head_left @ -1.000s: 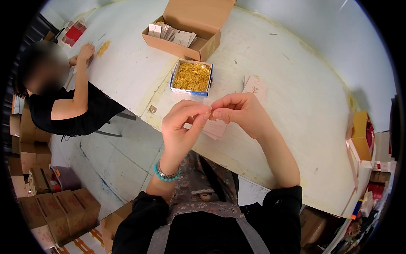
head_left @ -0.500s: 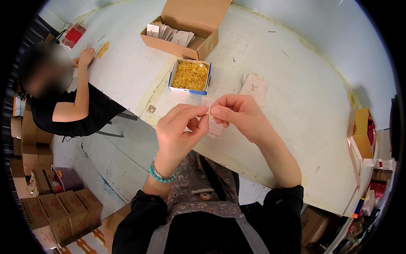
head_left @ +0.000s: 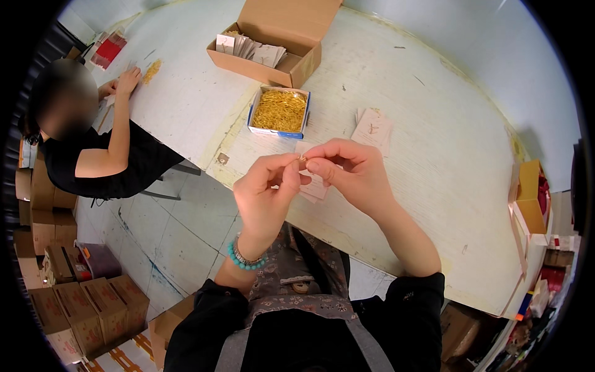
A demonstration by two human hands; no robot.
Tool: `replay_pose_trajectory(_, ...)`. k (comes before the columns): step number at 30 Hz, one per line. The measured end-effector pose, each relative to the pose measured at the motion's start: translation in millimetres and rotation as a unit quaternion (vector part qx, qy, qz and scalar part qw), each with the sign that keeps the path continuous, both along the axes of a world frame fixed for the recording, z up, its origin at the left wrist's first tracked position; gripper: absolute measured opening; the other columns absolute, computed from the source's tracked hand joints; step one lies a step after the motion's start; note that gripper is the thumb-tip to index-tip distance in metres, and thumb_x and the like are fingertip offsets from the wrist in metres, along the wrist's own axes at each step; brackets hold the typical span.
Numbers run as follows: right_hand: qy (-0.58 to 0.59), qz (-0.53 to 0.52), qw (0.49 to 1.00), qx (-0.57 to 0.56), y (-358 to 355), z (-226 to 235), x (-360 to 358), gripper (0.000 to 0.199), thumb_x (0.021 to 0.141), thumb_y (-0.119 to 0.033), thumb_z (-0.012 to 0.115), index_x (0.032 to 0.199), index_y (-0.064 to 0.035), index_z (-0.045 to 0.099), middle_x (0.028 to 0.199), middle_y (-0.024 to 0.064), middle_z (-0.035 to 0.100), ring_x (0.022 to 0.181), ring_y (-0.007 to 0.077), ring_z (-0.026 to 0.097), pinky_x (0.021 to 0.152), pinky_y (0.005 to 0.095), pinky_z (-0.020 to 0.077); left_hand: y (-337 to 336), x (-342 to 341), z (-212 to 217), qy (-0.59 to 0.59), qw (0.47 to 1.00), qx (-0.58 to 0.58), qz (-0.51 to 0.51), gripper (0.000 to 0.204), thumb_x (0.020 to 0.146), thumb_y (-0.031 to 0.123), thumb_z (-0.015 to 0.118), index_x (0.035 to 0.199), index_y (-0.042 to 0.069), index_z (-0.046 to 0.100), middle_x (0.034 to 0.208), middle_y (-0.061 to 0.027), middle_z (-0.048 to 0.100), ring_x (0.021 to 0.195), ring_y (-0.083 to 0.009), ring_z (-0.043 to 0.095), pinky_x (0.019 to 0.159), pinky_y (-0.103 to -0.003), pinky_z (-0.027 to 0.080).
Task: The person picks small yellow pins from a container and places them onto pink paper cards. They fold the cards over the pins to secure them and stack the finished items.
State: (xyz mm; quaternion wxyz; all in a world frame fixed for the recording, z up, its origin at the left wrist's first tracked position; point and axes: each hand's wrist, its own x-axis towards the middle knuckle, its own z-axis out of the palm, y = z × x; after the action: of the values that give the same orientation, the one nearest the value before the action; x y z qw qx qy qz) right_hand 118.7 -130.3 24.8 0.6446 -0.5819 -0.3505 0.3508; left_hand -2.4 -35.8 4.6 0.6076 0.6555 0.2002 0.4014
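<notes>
Fingertip to fingertip, my left hand [head_left: 268, 186] and my right hand [head_left: 354, 170] pinch a tiny gold-coloured piece [head_left: 302, 159] between them. Its exact kind is too small to make out. Under my hands lie pale pink cards [head_left: 314, 188], partly covered by my fingers. Beyond my right hand is a loose stack of similar cards [head_left: 374, 128], the top one bearing a thin gold-coloured piece. An open blue-and-white box [head_left: 303, 132] full of small gold-coloured metal pieces stands just beyond my hands.
Behind that box, an open brown cardboard carton [head_left: 260, 69] holds rows of cards. At the left a co-worker [head_left: 99, 155] sits with both hands on the table [head_left: 446, 186], near a small gold-coloured pile [head_left: 152, 72]. A yellow box [head_left: 528, 195] stands at the right edge; cartons [head_left: 93, 316] fill the lower left.
My left hand has shifted slightly right and turned, and the tiny gold-coloured piece shows more clearly between the fingertips. The co-worker's head and hands have moved a little.
</notes>
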Motion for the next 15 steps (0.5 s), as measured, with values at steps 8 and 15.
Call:
replay_pose_trajectory(8,-0.076,-0.094,0.988,-0.095,-1,-12,29,0.01,0.087,-0.011,0.061,0.086,-0.0012,0.063,0.077,-0.001,0.059,0.072,0.0044,0.052,0.063,0.0205,0.0428,12,16,-13,0.21,0.94,0.267,0.03,0.017,0.083,0.011,0.066,0.094,0.0,0.06,0.083,-0.0071,0.068,0.064,-0.0119,0.063,0.058,-0.025,0.049)
replay_pose_trajectory(15,-0.124,-0.033,0.967,-0.219,-1,-19,53,0.022,0.082,-0.021,0.064,0.085,0.0007,0.067,0.073,0.0044,0.063,0.068,0.0096,0.056,0.061,0.0258,0.0451,41,25,-46,0.258,0.962,0.052,-0.076,0.018,0.079,0.014,0.071,0.083,0.0,0.061,0.067,-0.0064,0.063,0.059,-0.0142,0.059,0.057,-0.026,0.047)
